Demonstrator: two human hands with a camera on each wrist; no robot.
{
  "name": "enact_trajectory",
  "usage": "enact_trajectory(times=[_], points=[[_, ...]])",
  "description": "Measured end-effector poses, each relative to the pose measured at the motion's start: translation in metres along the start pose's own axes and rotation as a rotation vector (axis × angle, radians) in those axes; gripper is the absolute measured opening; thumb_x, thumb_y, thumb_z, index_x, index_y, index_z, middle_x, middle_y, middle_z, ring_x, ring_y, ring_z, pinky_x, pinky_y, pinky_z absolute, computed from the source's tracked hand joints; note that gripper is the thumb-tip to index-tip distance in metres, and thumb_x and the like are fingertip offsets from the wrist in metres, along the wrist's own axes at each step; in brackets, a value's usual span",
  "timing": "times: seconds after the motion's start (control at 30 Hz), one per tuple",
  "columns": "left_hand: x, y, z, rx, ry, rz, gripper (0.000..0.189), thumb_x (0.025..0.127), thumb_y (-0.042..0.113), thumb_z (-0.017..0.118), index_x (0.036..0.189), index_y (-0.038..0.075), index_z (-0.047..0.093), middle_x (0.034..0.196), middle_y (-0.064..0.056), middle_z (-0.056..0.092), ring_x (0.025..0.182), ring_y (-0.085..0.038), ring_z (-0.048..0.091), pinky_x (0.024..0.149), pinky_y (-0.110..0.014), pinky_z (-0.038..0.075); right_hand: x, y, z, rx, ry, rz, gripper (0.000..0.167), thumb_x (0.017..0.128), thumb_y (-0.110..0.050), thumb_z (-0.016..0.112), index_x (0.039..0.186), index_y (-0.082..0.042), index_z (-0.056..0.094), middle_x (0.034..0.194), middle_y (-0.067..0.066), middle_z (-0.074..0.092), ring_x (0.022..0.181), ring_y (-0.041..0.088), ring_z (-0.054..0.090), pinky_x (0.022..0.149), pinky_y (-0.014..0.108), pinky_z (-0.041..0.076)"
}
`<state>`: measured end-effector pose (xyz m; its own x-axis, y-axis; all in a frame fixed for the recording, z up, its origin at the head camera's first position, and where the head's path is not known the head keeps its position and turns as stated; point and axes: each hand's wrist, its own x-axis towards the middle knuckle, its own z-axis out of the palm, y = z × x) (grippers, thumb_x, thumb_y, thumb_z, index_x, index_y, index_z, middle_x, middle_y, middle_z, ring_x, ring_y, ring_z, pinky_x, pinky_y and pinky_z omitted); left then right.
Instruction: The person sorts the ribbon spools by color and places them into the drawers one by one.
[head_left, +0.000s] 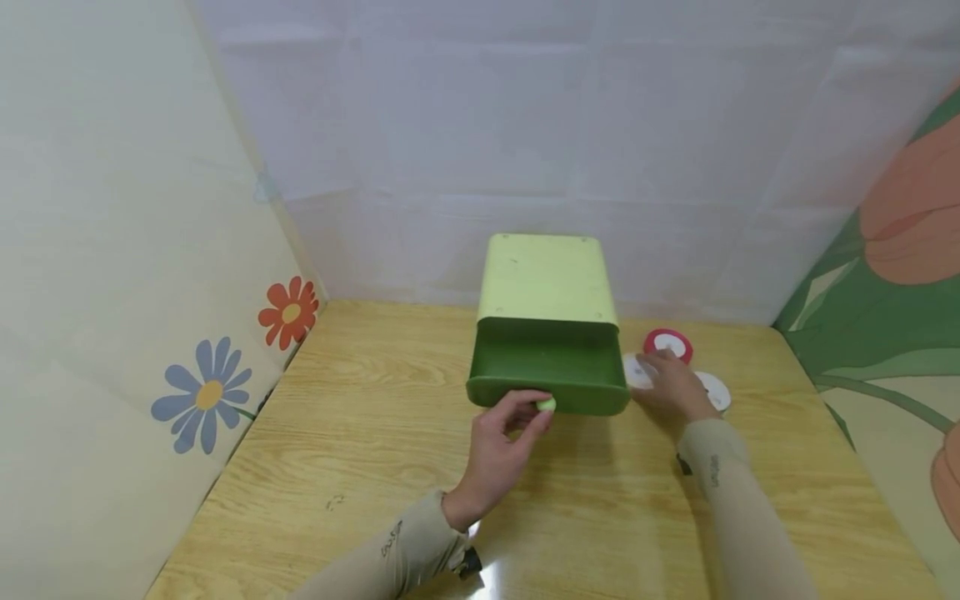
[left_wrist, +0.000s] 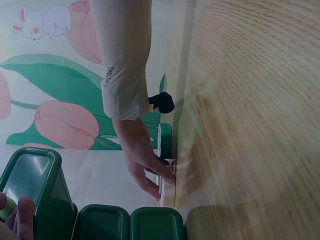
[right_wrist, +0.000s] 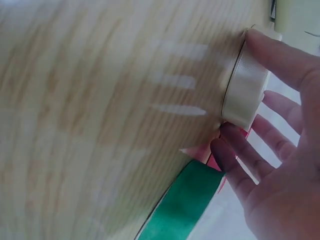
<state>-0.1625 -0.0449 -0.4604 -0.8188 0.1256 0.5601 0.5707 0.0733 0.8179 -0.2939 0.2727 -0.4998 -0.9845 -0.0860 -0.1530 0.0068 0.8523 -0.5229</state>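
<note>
1. The left hand (head_left: 498, 454) is grasping the light green knob (head_left: 546, 405), pinching it between thumb and fingers.
2. The drawer (head_left: 588, 398) carrying that knob is standing open just beyond the left grip, its green inside showing.
3. The small cabinet (head_left: 547, 279) is standing behind the drawer, its pale yellow-green top lying farther from the left grip than the knob.
4. Two green drawer fronts (left_wrist: 102, 222) are sitting beneath the open drawer, below the left grip.
5. The right hand (head_left: 678, 392) is spanning the cream ribbon roll (right_wrist: 247, 82), with its thumb touching one side and its fingers curving around toward the other; whether it is gripping firmly, I cannot tell.
6. The cream roll is lying on the wooden table (head_left: 337, 458), between the right thumb and fingers and just beside the cabinet.
7. The red ribbon roll (head_left: 668, 342) is lying just beyond the right hand, partly hidden by its fingers in the right wrist view.
8. The green ribbon roll (right_wrist: 180, 205) is lying near the right fingertips, on the side away from the cabinet.
</note>
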Motion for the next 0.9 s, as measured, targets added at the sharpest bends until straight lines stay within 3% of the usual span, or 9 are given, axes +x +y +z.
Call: enact_trajectory(times=[0.43,0.6,0.73,0.9], points=[[0.000,0.000,0.001,0.011,-0.001,0.007,0.016,0.102,0.016,0.068,0.117,0.011,0.070,0.090,-0.009,0.075,0.078,-0.014,0.073,0.070,-0.031,0.064,0.005,-0.005,0.001,-0.089,0.007,-0.012,0.091,0.087,-0.053,0.079,0.159,-0.013,0.040,0.165,0.022,0.031,0.143,0.052,0.040,0.115,0.073,0.033],[-0.001,0.000,0.000,0.011,-0.002,-0.007,0.016,0.102,0.017,0.068,0.117,0.011,0.070,0.091,-0.010,0.075,0.078,-0.020,0.074,0.070,-0.031,0.064,0.004,-0.010,0.002,-0.125,-0.024,0.004,0.090,0.091,-0.056,0.074,0.161,-0.016,0.037,0.169,0.018,0.028,0.151,0.049,0.031,0.119,0.071,0.027],[-0.001,-0.001,0.000,0.014,-0.002,-0.008,0.016,0.102,0.017,0.067,0.117,0.012,0.070,0.091,-0.006,0.075,0.079,-0.019,0.074,0.071,-0.032,0.064,0.006,-0.014,0.003,-0.152,-0.060,0.020,0.090,0.091,-0.056,0.074,0.163,-0.020,0.033,0.170,0.018,0.024,0.153,0.049,0.027,0.117,0.073,0.027],[-0.001,-0.001,0.001,0.011,0.000,0.000,0.016,0.102,0.016,0.068,0.116,0.011,0.070,0.091,-0.006,0.075,0.079,-0.019,0.074,0.071,-0.031,0.064,0.009,-0.013,0.003,-0.136,-0.086,0.016,0.090,0.090,-0.044,0.078,0.163,-0.019,0.032,0.170,0.023,0.018,0.149,0.054,0.030,0.112,0.077,0.031]])
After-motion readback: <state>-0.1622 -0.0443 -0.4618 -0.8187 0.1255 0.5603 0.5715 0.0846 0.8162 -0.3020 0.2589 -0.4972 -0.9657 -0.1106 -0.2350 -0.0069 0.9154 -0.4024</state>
